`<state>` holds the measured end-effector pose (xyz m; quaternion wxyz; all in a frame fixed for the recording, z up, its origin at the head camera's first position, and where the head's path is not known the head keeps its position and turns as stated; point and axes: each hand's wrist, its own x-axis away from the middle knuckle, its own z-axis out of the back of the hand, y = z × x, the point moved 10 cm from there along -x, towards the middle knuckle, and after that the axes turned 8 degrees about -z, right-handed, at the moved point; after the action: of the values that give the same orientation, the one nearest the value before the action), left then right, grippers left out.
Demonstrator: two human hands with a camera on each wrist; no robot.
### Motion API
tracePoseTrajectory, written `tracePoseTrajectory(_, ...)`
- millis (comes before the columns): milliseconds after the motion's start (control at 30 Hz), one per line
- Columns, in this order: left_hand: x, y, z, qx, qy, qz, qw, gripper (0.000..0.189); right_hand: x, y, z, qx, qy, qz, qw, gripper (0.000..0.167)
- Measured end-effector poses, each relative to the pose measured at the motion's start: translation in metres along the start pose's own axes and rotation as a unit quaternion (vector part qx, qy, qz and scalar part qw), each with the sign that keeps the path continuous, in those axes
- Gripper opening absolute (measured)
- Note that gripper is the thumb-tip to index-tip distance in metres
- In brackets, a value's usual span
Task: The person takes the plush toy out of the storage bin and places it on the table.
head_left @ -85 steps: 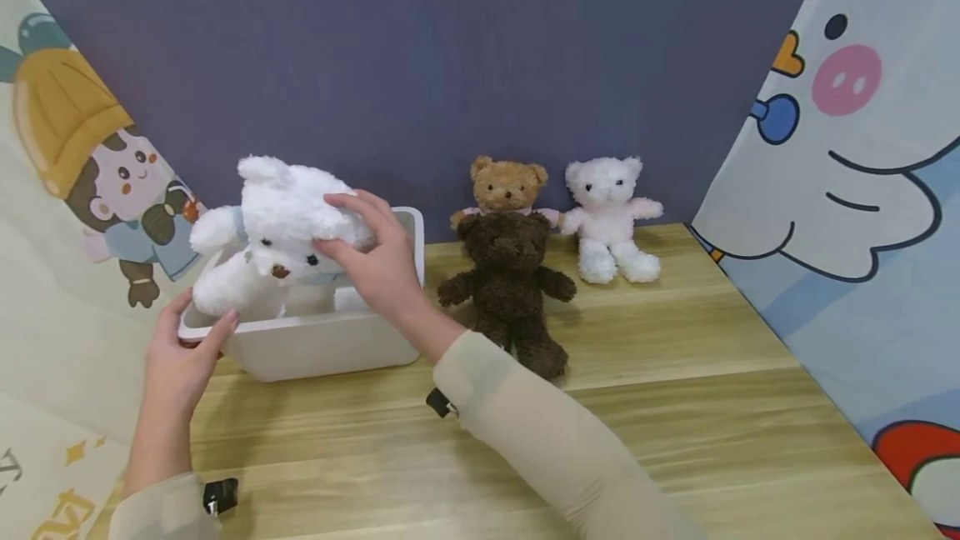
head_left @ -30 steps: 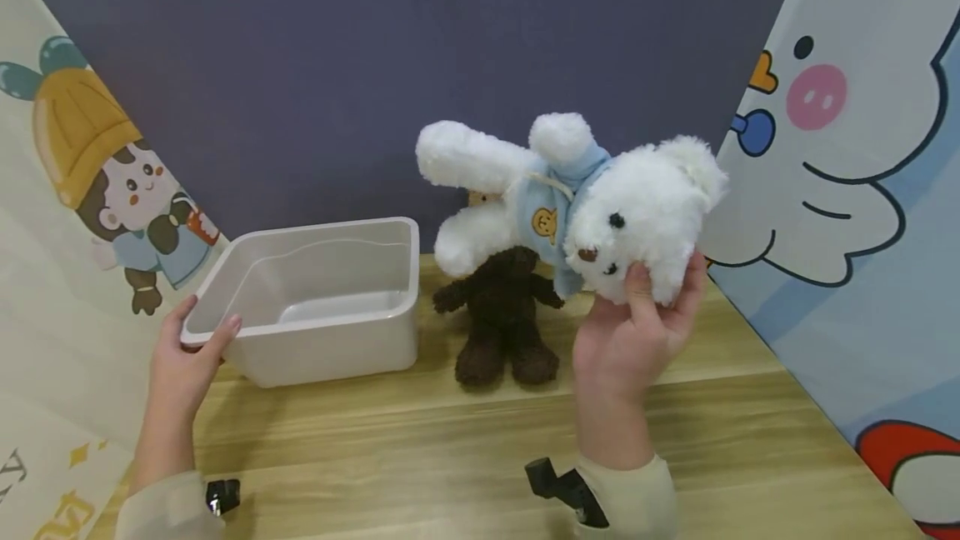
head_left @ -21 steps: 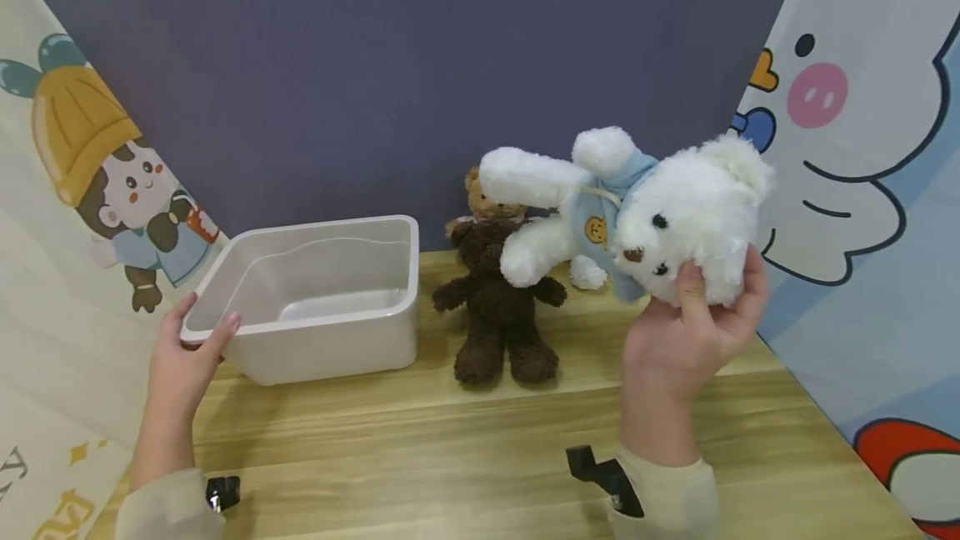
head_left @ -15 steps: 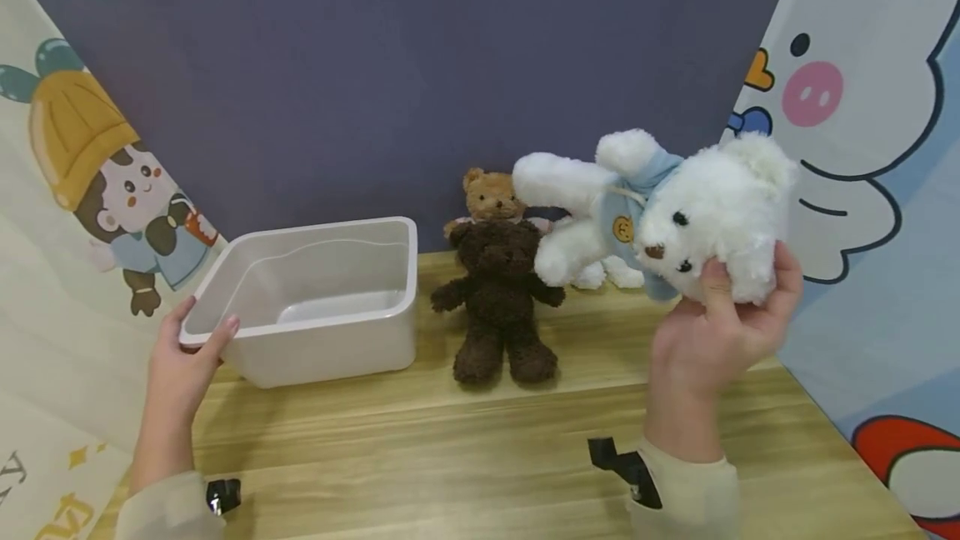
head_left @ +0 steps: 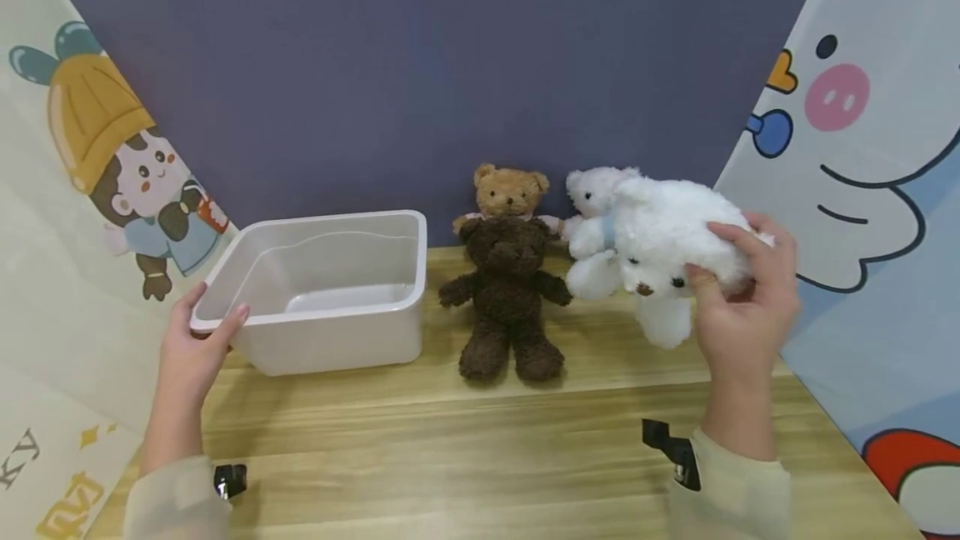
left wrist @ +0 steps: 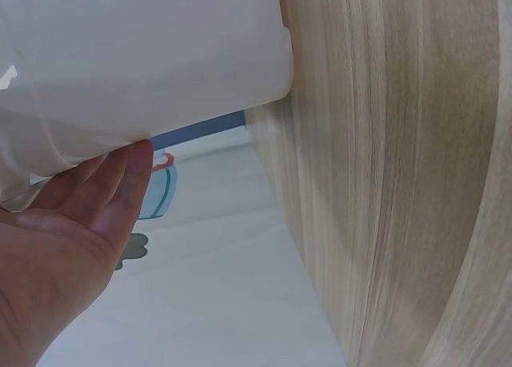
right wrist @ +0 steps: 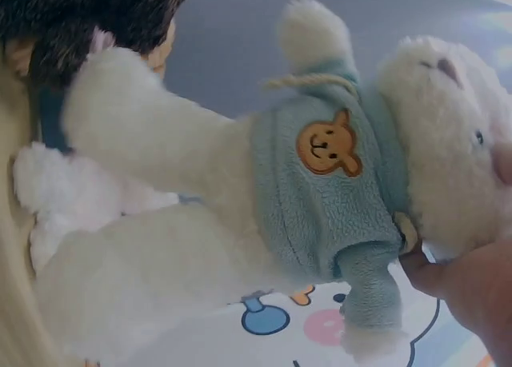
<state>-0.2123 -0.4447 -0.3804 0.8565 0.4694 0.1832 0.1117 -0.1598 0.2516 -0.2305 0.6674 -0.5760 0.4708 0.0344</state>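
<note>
My right hand (head_left: 750, 298) grips a white teddy bear (head_left: 675, 227) by its head, its face tipped down, in front of a smaller pale pink-and-white bear (head_left: 596, 188) at the back. The right wrist view shows the held bear's light blue sweater (right wrist: 320, 175) with a bear-face patch. At the left, my left hand (head_left: 193, 344) holds the near left corner of a white plastic bin (head_left: 337, 344), thumb over the rim and fingers beneath it. In the left wrist view those fingers (left wrist: 120, 183) lie against the bin's outer wall.
A dark brown bear (head_left: 512, 302) sits mid-table, partly covering a light brown bear (head_left: 510, 190) behind it. A dark blue panel (head_left: 465, 65) rises behind the wooden table (head_left: 465, 457). Cartoon-printed sheets (head_left: 855, 190) flank both sides.
The white bear has come out of the bin and travelled right in my right hand, and now tips legs downward in front of the pale bear. My left hand stays on the bin.
</note>
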Motion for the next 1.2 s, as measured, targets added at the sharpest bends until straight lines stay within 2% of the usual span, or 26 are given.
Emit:
tracePoseTrajectory(100, 0.0, 0.0, -0.001, 0.005, 0.0, -0.001, 1.0, 0.091, 0.0, 0.008, -0.006, 0.06, -0.045, -0.001, 0.9972, 0.038)
tracePoseTrajectory(233, -0.001, 0.0, -0.001, 0.014, 0.006, -0.007, 0.9999, 0.09, 0.001, 0.013, -0.017, 0.117, -0.109, 0.003, 0.9871, 0.035)
tracePoseTrajectory(400, -0.003, 0.0, -0.001, 0.015, 0.01, -0.007, 0.9998, 0.089, 0.002, 0.014, -0.027, 0.165, -0.173, 0.036, 0.9703, 0.032)
tracePoseTrajectory(500, -0.003, 0.001, -0.001, 0.014, 0.009, -0.006, 0.9998, 0.089, 0.0, 0.021, -0.031, 0.168, -0.2, 0.037, 0.9647, 0.032)
tracePoseTrajectory(600, -0.003, 0.001, -0.001, 0.015, 0.01, -0.005, 0.9998, 0.089, 0.001, 0.04, -0.038, 0.183, -0.232, 0.024, 0.955, 0.03)
tracePoseTrajectory(767, -0.001, 0.001, -0.001, 0.012, 0.012, -0.006, 0.9998, 0.09, 0.014, 0.087, -0.05, 0.198, -0.287, -0.002, 0.9374, 0.024)
tracePoseTrajectory(867, 0.0, 0.002, -0.002, 0.015, 0.012, -0.013, 0.9997, 0.089, 0.016, 0.107, -0.051, 0.177, -0.289, -0.017, 0.9406, 0.024)
tracePoseTrajectory(967, 0.0, 0.003, -0.001, 0.018, 0.013, -0.015, 0.9996, 0.089, 0.009, 0.119, -0.05, 0.158, -0.277, -0.029, 0.9475, 0.024)
tracePoseTrajectory(1100, 0.0, 0.003, 0.0, 0.018, 0.011, -0.015, 0.9997, 0.09, -0.01, 0.132, -0.044, 0.097, -0.245, -0.077, 0.9616, 0.022)
tracePoseTrajectory(1200, -0.001, 0.002, -0.001, 0.023, 0.008, -0.011, 0.9996, 0.09, -0.023, 0.14, -0.041, 0.073, -0.23, -0.116, 0.9634, 0.023)
